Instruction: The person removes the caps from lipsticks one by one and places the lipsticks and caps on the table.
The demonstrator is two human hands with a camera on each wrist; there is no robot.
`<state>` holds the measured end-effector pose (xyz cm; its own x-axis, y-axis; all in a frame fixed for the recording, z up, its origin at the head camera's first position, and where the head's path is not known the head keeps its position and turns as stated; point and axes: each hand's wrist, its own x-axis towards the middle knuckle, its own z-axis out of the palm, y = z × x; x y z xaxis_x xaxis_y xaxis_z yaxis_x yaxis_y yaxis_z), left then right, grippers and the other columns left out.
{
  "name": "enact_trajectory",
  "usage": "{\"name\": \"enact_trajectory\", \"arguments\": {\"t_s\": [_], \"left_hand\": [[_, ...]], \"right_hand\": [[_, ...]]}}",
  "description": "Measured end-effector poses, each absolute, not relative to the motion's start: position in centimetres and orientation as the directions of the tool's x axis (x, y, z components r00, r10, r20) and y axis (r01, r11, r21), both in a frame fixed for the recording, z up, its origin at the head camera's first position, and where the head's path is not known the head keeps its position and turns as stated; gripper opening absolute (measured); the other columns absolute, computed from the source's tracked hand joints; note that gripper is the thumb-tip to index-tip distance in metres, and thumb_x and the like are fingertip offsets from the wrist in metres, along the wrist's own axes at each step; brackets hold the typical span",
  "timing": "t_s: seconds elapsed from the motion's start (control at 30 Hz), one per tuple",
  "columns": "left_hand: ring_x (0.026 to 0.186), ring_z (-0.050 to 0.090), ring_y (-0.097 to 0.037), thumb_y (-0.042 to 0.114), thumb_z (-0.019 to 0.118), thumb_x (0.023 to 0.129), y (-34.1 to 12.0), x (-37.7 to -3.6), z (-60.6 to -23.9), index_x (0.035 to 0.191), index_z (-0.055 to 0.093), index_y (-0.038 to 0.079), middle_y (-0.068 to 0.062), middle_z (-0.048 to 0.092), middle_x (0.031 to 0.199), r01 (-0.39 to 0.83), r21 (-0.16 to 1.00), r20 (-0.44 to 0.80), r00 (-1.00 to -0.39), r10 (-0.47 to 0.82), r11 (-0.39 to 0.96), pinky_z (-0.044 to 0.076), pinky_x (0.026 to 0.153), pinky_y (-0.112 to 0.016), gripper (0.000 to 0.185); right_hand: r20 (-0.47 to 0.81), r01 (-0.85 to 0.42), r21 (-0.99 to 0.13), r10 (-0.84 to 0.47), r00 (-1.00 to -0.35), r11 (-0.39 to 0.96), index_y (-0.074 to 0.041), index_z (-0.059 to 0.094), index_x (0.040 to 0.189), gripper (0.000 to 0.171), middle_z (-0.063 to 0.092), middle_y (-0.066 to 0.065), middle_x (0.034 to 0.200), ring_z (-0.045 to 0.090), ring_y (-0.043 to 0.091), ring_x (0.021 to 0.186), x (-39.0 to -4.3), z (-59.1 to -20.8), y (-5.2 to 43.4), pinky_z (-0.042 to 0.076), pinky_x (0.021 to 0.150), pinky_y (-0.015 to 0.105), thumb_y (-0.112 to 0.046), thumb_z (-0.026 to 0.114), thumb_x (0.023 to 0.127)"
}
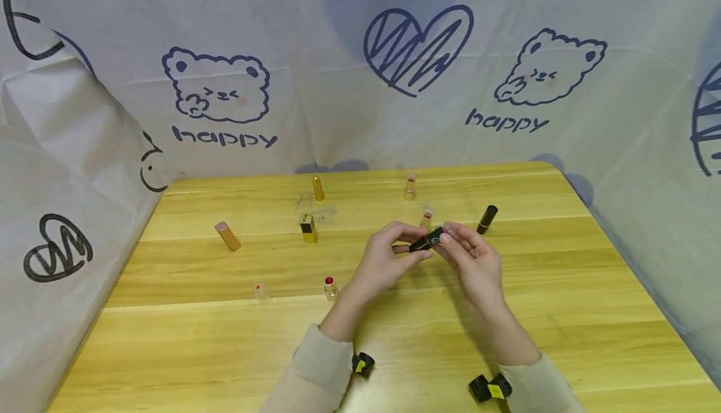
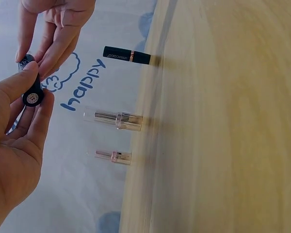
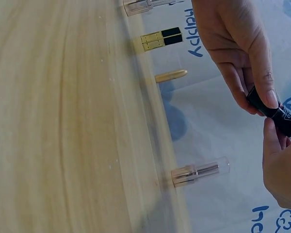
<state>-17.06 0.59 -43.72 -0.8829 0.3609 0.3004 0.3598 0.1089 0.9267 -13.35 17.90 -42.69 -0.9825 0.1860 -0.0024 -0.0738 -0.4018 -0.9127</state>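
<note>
My left hand (image 1: 387,256) and right hand (image 1: 477,266) meet above the table and pinch a small black lipstick tube (image 1: 426,240) between them, one at each end. The left wrist view shows a round pale sticker on the end of this lipstick tube (image 2: 33,97) by the left hand (image 2: 14,150). In the right wrist view the right hand (image 3: 285,167) grips the lower end, where pale lettering shows. A clear-capped lipstick (image 1: 427,215) stands just behind the fingers. To the right is a black lipstick (image 1: 487,219) with a thin copper-coloured band, standing upright.
On the wooden table (image 1: 197,350) stand another clear-capped lipstick (image 1: 410,186), a gold bullet-shaped tube (image 1: 318,188), a black-and-gold square lipstick (image 1: 308,228) and a rose-gold tube (image 1: 228,236). Nearer are an uncapped red lipstick (image 1: 330,286) and a clear piece (image 1: 261,292). A printed cloth (image 1: 315,87) hangs behind.
</note>
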Motion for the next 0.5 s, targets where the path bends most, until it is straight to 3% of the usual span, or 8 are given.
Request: {"name": "enact_trajectory", "arguments": {"t_s": [0.5], "left_hand": [[0.111,0.069,-0.024,0.000,0.080,0.089,0.60,-16.92,-43.56,0.118,0.073,0.003,-0.011,0.068,0.116,0.348,0.935,0.301,-0.886,0.351,0.075,0.058,0.095,-0.028,0.030]], "right_hand": [[0.017,-0.108,-0.921,0.238,-0.971,-0.375,-0.008,0.071,0.111,0.025,0.071,0.001,0.109,0.069,0.012,0.104,-13.14,-42.60,17.58,0.058,0.097,0.031,0.011,0.062,0.098]]}}
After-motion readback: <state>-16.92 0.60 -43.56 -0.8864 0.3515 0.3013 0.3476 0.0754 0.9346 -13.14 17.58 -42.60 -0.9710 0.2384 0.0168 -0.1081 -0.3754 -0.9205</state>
